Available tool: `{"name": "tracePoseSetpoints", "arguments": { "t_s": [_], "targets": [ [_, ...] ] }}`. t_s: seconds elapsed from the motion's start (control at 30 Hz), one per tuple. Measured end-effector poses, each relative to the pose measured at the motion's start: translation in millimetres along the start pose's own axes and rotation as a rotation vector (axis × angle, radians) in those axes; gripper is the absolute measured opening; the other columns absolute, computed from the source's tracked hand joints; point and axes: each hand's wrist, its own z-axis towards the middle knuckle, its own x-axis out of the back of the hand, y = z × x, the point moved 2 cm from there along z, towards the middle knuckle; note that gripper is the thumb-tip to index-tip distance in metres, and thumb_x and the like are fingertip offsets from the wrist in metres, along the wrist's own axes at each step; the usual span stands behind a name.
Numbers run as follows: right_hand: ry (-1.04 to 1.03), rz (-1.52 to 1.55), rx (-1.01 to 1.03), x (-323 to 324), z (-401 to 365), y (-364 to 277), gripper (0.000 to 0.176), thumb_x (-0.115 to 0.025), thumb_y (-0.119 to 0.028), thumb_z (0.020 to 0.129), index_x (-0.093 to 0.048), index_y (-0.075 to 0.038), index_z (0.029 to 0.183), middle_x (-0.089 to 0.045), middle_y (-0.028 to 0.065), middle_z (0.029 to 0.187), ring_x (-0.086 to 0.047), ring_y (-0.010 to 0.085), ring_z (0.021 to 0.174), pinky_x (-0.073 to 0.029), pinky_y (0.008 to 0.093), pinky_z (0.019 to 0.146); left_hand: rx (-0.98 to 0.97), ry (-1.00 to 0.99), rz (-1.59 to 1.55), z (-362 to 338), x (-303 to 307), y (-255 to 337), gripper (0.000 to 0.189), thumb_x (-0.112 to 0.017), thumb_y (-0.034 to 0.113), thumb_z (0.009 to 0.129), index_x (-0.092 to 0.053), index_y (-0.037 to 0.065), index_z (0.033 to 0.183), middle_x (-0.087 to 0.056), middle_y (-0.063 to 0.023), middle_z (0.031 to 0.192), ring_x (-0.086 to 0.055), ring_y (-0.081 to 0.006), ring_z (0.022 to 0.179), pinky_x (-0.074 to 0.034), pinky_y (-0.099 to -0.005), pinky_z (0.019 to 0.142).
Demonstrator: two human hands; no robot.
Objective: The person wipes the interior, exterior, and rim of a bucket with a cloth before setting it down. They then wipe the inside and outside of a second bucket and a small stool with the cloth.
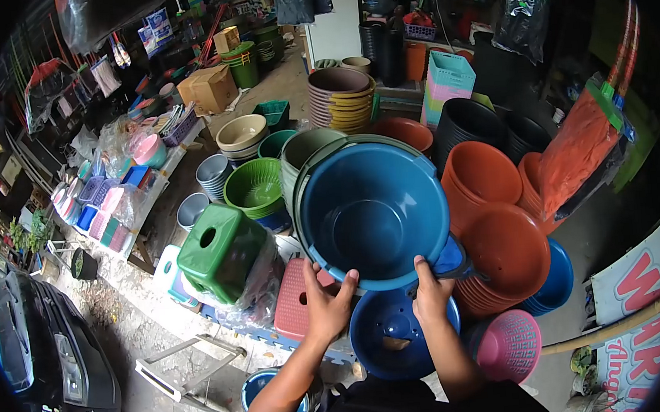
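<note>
A large blue bucket [373, 214] is tilted so that its hollow inside faces me. My left hand [329, 299] grips the lower left of its rim, thumb up along the edge. On the lower right of the rim my right hand [430, 291] is closed in the same way. Directly behind the bucket stand grey-green buckets [306, 152], partly hidden by it. Below, between my forearms, lies a dark blue pot [376, 349] with a small brownish piece in its bottom. Whether the blue bucket rests on anything cannot be seen.
Stacked terracotta pots [504, 250] stand close on the right, above a pink basket [511, 343]. Left are a green stool [221, 249] and green basins [255, 185]. A metal frame [192, 372] lies on the ground near a parked dark car [44, 368]. Bagged goods [581, 147] hang at right.
</note>
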Motion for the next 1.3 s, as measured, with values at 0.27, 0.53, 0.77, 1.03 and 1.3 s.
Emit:
{"name": "tracePoseSetpoints", "arguments": {
  "t_s": [0.27, 0.53, 0.77, 1.03, 1.3],
  "targets": [
    [-0.112, -0.352, 0.133, 35.4, 105.6, 14.5, 0.061, -0.072, -0.004, 0.085, -0.039, 0.002, 0.136, -0.053, 0.0098, 0.122, -0.053, 0.0180, 0.109, -0.041, 0.0315, 0.096, 0.037, -0.186, 0.140, 130.2, -49.9, -68.0, 0.042, -0.068, 0.010, 0.090, -0.046, 0.002, 0.125, -0.057, -0.0081, 0.110, -0.063, -0.0143, 0.083, -0.055, -0.0263, 0.066],
    [-0.032, -0.477, 0.066, 72.1, 159.9, 103.0, 0.083, -0.072, -0.006, 0.083, -0.019, 0.001, 0.147, -0.044, 0.0176, 0.138, -0.047, 0.0261, 0.126, -0.037, 0.0352, 0.106, 0.257, -0.300, 0.097, 201.8, -70.9, -159.6, 0.054, -0.065, 0.003, 0.088, -0.040, 0.002, 0.136, -0.055, -0.0098, 0.122, -0.061, -0.0144, 0.089, -0.053, -0.0256, 0.066],
    [0.103, -0.689, -0.062, 109.3, 187.0, 188.1, 0.089, -0.075, -0.012, 0.079, -0.020, -0.001, 0.148, -0.046, 0.0221, 0.140, -0.049, 0.0332, 0.128, -0.037, 0.0375, 0.107, 0.450, -0.285, 0.096, 226.0, -70.9, -221.0, 0.046, -0.065, 0.007, 0.090, -0.047, 0.011, 0.132, -0.054, -0.0049, 0.120, -0.059, -0.0133, 0.091, -0.052, -0.0258, 0.072],
    [0.086, -0.865, -0.198, 128.2, 192.0, 219.2, 0.083, -0.073, -0.014, 0.080, -0.024, -0.001, 0.146, -0.048, 0.0245, 0.138, -0.048, 0.0367, 0.128, -0.036, 0.0407, 0.107, 0.523, -0.243, 0.106, 231.9, -54.1, -292.7, 0.047, -0.067, 0.008, 0.090, -0.046, 0.012, 0.132, -0.059, -0.0061, 0.115, -0.061, -0.0118, 0.083, -0.052, -0.0259, 0.068],
    [0.076, -1.029, -0.159, 141.5, 188.4, 210.5, 0.068, -0.070, -0.007, 0.079, -0.037, -0.001, 0.138, -0.054, 0.0252, 0.129, -0.054, 0.0384, 0.120, -0.042, 0.0411, 0.103, 0.406, -0.203, 0.360, 226.2, -46.8, -321.8, 0.050, -0.071, 0.006, 0.085, -0.052, 0.004, 0.132, -0.064, -0.0079, 0.110, -0.062, -0.0114, 0.069, -0.050, -0.0259, 0.058]
  ]
}}
